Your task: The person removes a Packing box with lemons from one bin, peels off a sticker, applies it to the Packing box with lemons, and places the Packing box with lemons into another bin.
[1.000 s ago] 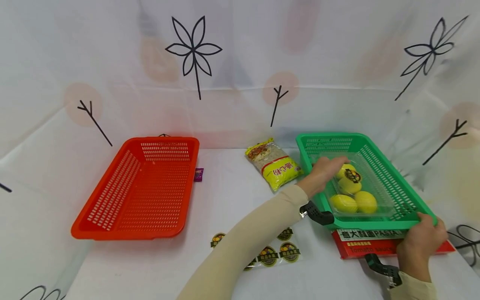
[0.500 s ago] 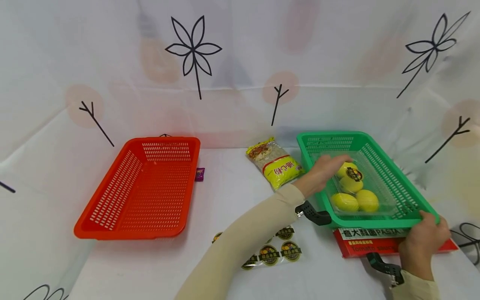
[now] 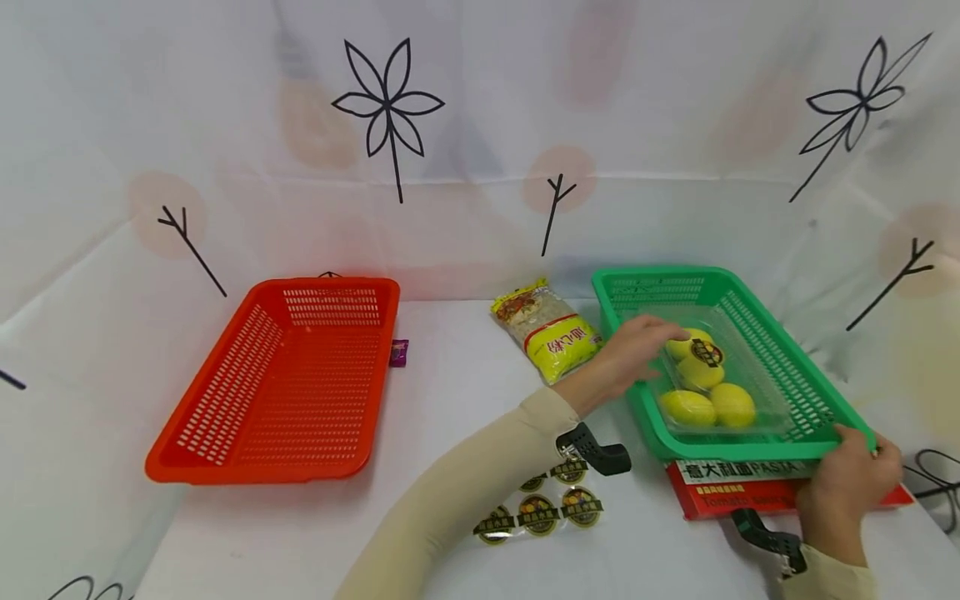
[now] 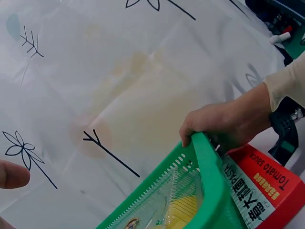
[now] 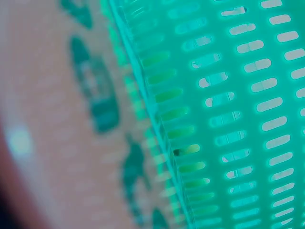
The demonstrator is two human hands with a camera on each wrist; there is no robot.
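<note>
In the head view a green basket (image 3: 795,358) holds a clear plastic box (image 3: 768,400) of yellow lemons (image 3: 731,406) with a round sticker on it. My left hand (image 3: 628,354) hovers over the basket's left rim beside the box, fingers extended and holding nothing. At the front right corner my right hand (image 3: 851,475) grips the basket rim, its thumb on top; the left wrist view also shows this grip. Beneath the front edge lies a red pasta box (image 3: 738,496), partly hidden. The right wrist view shows the basket's slotted wall (image 5: 248,124) up close.
A red basket (image 3: 311,400) stands on the left, with a small purple packet (image 3: 398,352) beside it. A yellow bag of pasta (image 3: 551,333) lies between the baskets. A sheet of round stickers (image 3: 538,512) is partly under my left forearm.
My left hand has drawn back to the left, away from the plastic box, and its forearm has lowered. My right hand keeps its hold on the basket, which stays in place.
</note>
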